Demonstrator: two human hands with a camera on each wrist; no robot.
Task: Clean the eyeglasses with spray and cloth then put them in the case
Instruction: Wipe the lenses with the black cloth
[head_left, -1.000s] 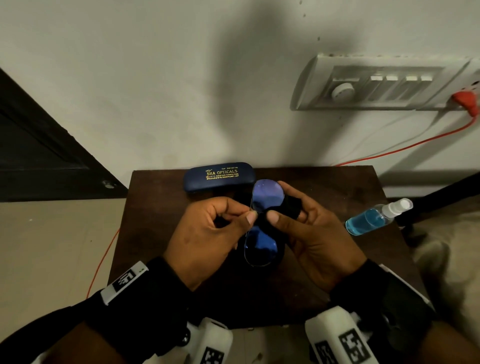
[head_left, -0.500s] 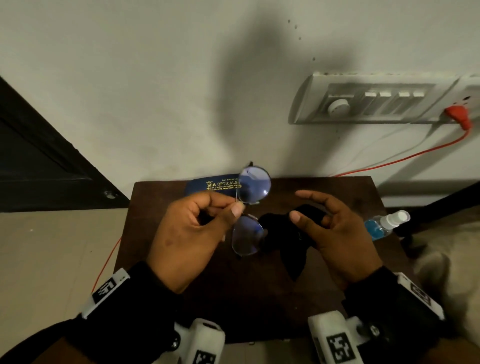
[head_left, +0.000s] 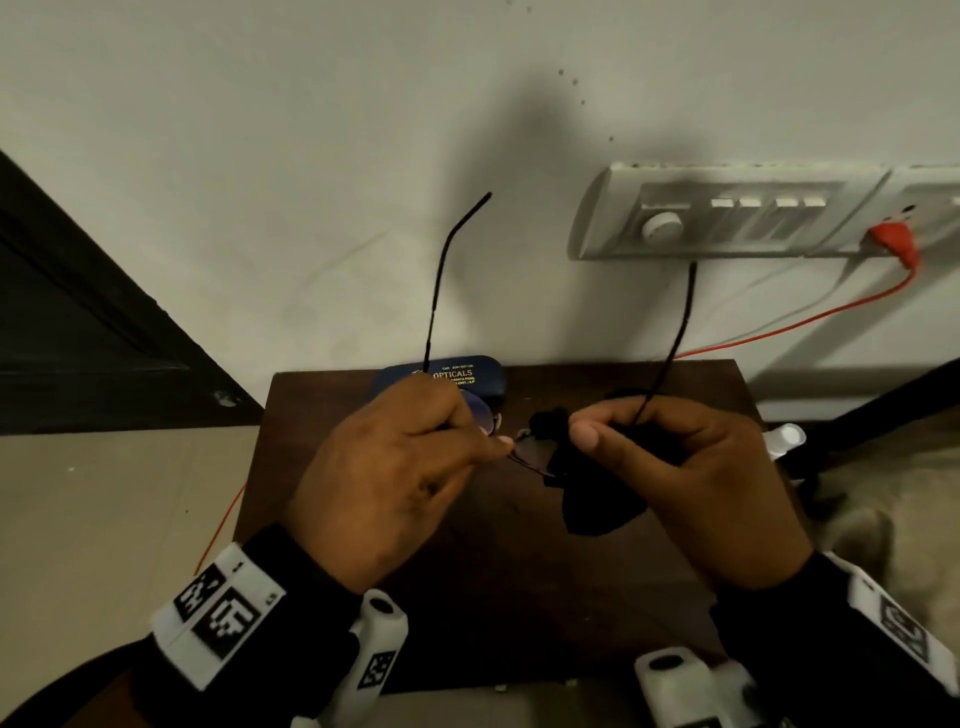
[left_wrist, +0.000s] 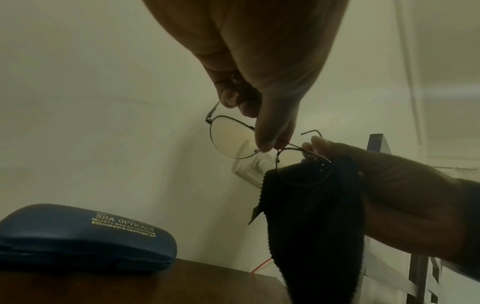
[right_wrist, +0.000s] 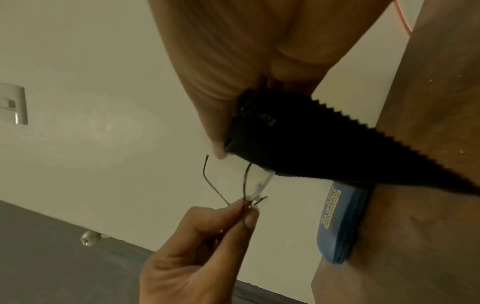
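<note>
- Since half a second ago the glasses (left_wrist: 270, 150) have turned: their lenses faced up in the head view then, and now both temples stick up toward the wall while the right hand (head_left: 691, 467) has closed on them with the cloth (head_left: 597, 493).
- Glasses sit at mid-frame in the head view, held in the air above the table (head_left: 519, 571) between the two hands.
- Left hand (head_left: 395, 467) pinches the thin metal frame at the bridge, thumb against fingertips; the left wrist view shows one round lens hanging free beside that pinch.
- Right hand grasps the black cloth and, through it, the other lens; thumb and curled fingers press from both sides, and the cloth hangs down below the hand, its zigzag edge clear in the right wrist view.
- Case (head_left: 452, 376) lies shut at the far edge of the table, just above the left hand in the head view, gold lettering on its blue lid.
- Spray bottle (head_left: 784, 439) lies at the right edge of the table, mostly hidden behind the right hand; only its white cap shows.
- Switch panel (head_left: 727, 213) is on the wall at upper right, with a red plug (head_left: 893, 241) and red cord trailing down from it.
</note>
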